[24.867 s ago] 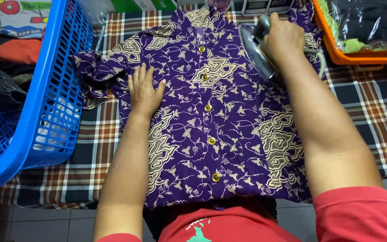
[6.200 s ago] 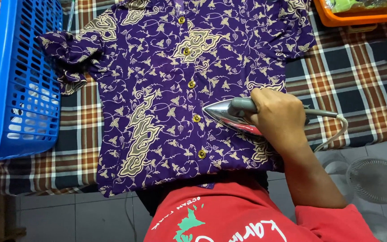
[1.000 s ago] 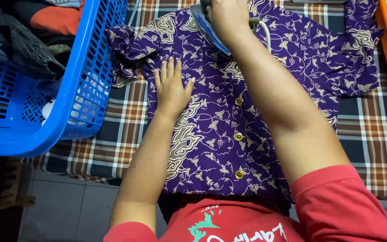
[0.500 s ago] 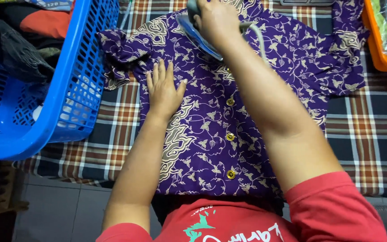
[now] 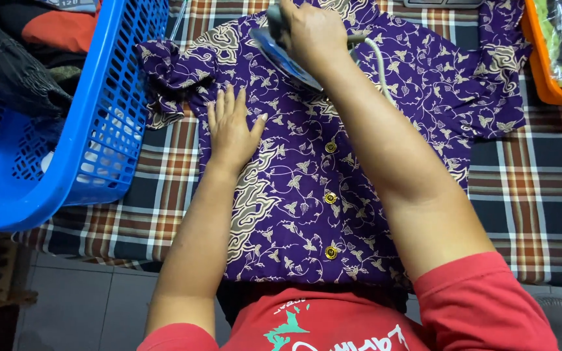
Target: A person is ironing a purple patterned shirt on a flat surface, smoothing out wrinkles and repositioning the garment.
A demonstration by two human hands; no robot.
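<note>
Purple batik shirt (image 5: 359,169) | spread buttoned on plaid cloth (image 5: 541,195) | right hand (image 5: 310,29) clenched around iron (image 5: 281,55) near collar | left hand (image 5: 231,127) flat, fingers open, pinning fabric | best practice: keep cloth taut, strokes slow, skirting buttons (image 5: 330,197).

Grey tiled floor (image 5: 66,305) below a plaid-covered table (image 5: 541,214).

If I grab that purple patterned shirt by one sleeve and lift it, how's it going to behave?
The purple patterned button-up shirt is probably floppy: its far sleeve already lies crumpled. It likely weighs little, being thin cloth. It may slide on the plaid cloth, since the left hand presses it flat.
</note>
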